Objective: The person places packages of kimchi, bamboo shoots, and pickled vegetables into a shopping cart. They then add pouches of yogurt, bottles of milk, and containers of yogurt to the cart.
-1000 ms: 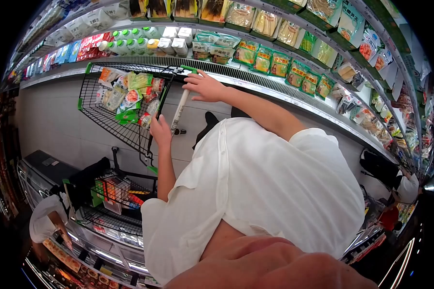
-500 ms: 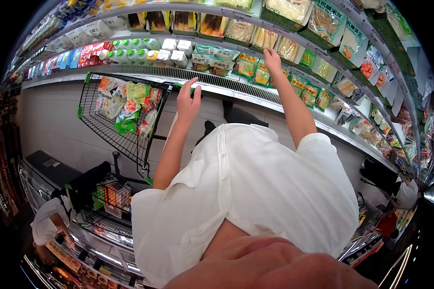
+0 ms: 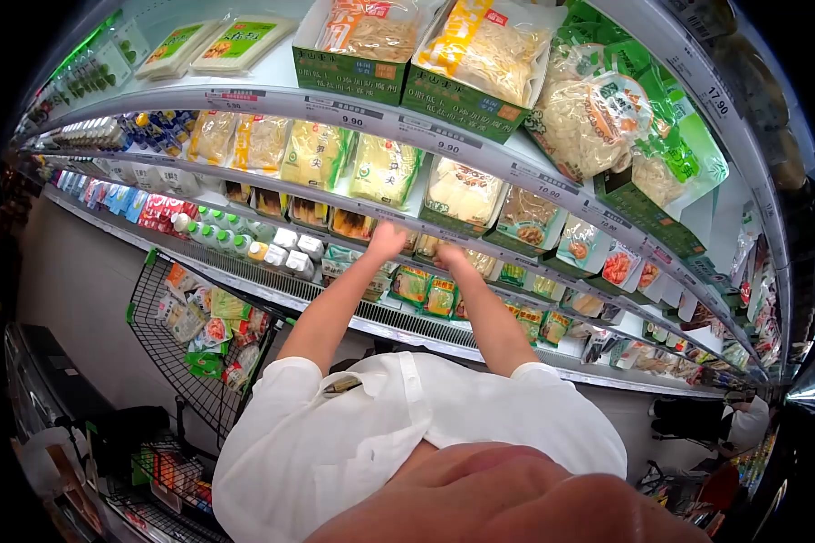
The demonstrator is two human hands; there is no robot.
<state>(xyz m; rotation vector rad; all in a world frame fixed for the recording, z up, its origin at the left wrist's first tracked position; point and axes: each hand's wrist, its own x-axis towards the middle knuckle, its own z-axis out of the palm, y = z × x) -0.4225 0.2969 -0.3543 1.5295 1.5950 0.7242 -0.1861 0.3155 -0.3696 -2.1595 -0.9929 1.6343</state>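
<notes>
Both arms reach forward to a refrigerated shelf. My left hand (image 3: 387, 242) is at the edge of the middle shelf, beside dark packets (image 3: 349, 223); its fingertips are hidden under the shelf lip. To its right, my right hand (image 3: 450, 257) has its fingers bent in at pale packets (image 3: 480, 262) on the same level. What either hand holds, if anything, is too small and hidden to make out. Below the hands lie green and orange packets (image 3: 411, 284). Yellow-green packs (image 3: 385, 169) stand on the shelf above.
A black wire cart (image 3: 167, 348) with several packages stands at the left. Past it are another basket (image 3: 167, 471) and a person's sleeve (image 3: 50, 452). Bottles (image 3: 225, 237) and cartons (image 3: 285, 252) line the lower shelf. Another person (image 3: 747, 423) is at the far right.
The view has tilted up, showing more upper shelves. My left hand has moved from near the cart to the shelf, close to my right hand. The cart appears lower and farther left.
</notes>
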